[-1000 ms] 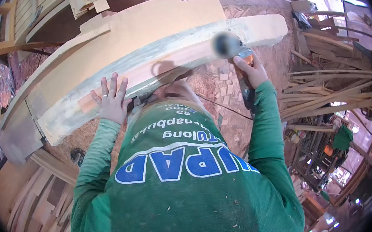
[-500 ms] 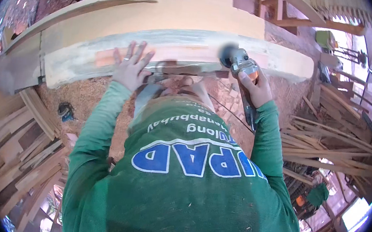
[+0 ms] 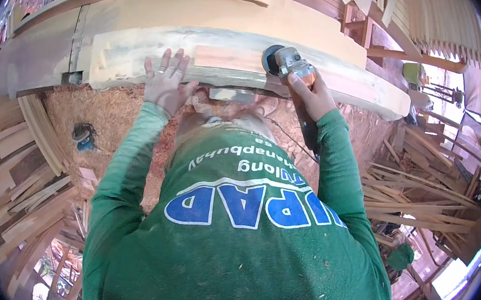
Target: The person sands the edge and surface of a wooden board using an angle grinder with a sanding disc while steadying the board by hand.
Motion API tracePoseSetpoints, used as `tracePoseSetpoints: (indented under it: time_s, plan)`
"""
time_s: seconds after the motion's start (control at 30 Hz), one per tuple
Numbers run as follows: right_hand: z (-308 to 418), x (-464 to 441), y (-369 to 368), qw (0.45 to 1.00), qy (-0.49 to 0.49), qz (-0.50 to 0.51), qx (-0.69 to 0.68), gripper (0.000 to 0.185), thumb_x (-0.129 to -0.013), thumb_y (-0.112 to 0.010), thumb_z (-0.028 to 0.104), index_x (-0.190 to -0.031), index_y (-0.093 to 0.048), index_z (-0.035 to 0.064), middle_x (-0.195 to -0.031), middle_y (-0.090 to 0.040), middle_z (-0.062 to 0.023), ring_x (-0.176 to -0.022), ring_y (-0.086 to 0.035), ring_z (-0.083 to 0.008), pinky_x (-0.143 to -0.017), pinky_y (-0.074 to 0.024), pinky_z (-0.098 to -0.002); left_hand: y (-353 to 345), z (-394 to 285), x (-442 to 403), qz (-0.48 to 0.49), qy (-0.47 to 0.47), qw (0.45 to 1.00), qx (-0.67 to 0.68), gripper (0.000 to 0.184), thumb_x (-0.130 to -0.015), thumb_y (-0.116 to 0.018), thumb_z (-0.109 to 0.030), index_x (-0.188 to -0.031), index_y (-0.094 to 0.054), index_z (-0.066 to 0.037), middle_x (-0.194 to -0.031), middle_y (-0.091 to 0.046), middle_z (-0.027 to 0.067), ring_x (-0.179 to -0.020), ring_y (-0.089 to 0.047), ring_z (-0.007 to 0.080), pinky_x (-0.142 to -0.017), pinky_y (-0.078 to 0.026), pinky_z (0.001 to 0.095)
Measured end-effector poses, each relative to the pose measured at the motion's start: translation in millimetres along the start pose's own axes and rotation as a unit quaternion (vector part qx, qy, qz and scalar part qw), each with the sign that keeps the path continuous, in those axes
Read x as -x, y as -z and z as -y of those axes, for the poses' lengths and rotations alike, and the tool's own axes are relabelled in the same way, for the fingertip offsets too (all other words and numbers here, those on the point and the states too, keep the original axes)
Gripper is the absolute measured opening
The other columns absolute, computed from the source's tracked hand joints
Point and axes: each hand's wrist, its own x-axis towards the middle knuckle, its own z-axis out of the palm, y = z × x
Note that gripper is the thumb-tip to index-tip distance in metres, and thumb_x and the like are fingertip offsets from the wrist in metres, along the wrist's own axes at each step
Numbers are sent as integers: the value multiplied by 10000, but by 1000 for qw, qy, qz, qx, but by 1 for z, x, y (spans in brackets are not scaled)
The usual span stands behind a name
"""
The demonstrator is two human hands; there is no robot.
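Grey and orange, the power tool [image 3: 300, 68] is grasped in the right hand [image 3: 315, 96], its disc [image 3: 271, 60] held at the curved wooden piece [image 3: 226, 58]. The left hand [image 3: 167, 85] is rested, spread, on the piece's near edge.

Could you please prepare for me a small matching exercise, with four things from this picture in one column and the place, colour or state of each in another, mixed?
Things
1. shirt
2. power tool
3. left hand
4. right hand

Descriptions
A. closed around a tool's body
B. green, with large blue letters
C. fingers spread, at the pale board
D. fitted with a round disc

Right pairs: 1-B; 2-D; 3-C; 4-A
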Motion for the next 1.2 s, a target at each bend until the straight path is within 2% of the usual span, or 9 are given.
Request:
tracePoseSetpoints:
  time_s: [0.2,0.27,0.4,0.7,0.9,1.1,1.13,1.2]
  plan:
    - [14,-7,-55,999,14,41,7,927,-936,-780,508,-1560,-407,-68,-1345,-669,-215,-1240,-645,-255,-1082,-489,-359,10,53,35,-80,98,991,47,629,-961,-732,-416,-1506,-603,-128,-1600,-554,109,-1515,-465,373,-1248,-191,707]
    - [15,-13,-72,998,19,48,40,965,-940,-756,547,-1574,-380,-75,-1372,-657,-249,-1291,-637,-294,-1117,-473,-378,11,57,41,-95,114,988,52,592,-963,-726,-386,-1486,-625,-128,-1574,-581,109,-1500,-486,368,-1249,-195,706]
    - [36,-18,-102,996,33,61,61,1010,-930,-739,596,-1580,-365,-81,-1357,-661,-274,-1286,-649,-326,-1114,-480,-391,15,50,43,-111,140,979,94,576,-961,-725,-290,-1504,-617,-131,-1574,-584,112,-1512,-483,341,-1260,-178,690]
    - [65,-21,-125,991,26,91,98,995,-934,-748,573,-1566,-371,-96,-1330,-678,-264,-1254,-666,-317,-1078,-502,-393,16,49,38,-134,116,977,120,560,-944,-726,-261,-1481,-633,-132,-1566,-593,99,-1511,-486,335,-1263,-184,685]
    - [45,-17,-124,995,54,83,15,960,-939,-763,550,-1552,-386,-86,-1319,-687,-249,-1246,-671,-311,-1077,-509,-385,14,48,39,-148,131,972,125,563,-943,-713,-282,-1483,-631,-144,-1545,-611,90,-1498,-494,347,-1259,-201,688]
    - [66,-15,-144,985,63,74,145,1056,-909,-739,657,-1567,-367,-81,-1334,-668,-324,-1284,-663,-397,-1112,-496,-428,13,35,30,-123,109,978,125,568,-939,-716,-267,-1481,-629,-123,-1559,-595,110,-1506,-482,356,-1263,-196,685]
    - [61,-14,-142,985,55,73,147,1098,-900,-715,698,-1598,-337,-61,-1351,-651,-353,-1305,-643,-440,-1126,-485,-443,13,32,27,-110,99,981,123,569,-942,-710,-272,-1483,-626,-120,-1571,-582,115,-1512,-473,357,-1263,-197,684]
    - [61,-3,-128,987,23,67,143,1102,-901,-713,699,-1615,-321,-43,-1352,-650,-354,-1308,-641,-442,-1127,-485,-440,12,23,20,-85,85,986,119,572,-947,-698,-282,-1488,-619,-113,-1595,-556,125,-1525,-455,359,-1264,-199,681]
